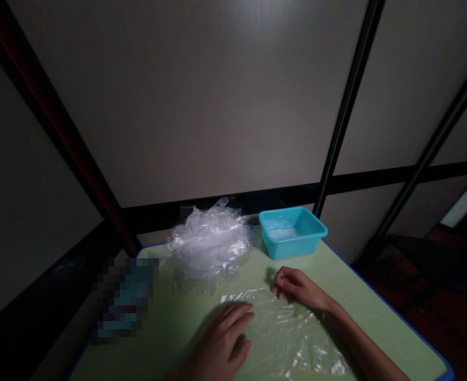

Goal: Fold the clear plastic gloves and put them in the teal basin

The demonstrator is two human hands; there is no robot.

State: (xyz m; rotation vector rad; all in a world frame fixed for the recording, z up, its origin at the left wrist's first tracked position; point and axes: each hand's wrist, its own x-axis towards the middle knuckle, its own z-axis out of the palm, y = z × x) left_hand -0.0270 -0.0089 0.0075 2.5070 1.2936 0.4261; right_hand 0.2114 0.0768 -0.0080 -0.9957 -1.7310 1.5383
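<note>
A clear plastic sheet [289, 333] lies flat on the green table [177, 317] in front of me. My left hand [221, 341] rests flat on the sheet's left edge, fingers stretched out together. My right hand [299, 288] sits at the sheet's far edge with its fingers curled down onto the plastic; whether it pinches the sheet I cannot tell. A heap of crumpled clear plastic [209, 241] lies behind the sheet, to the left.
A turquoise plastic tub [292, 231] stands at the table's far edge, right of the heap. A blurred-out object [124, 299] lies at the table's left edge. Grey panels and dark bars close off the back. The table's right edge drops to a dark floor.
</note>
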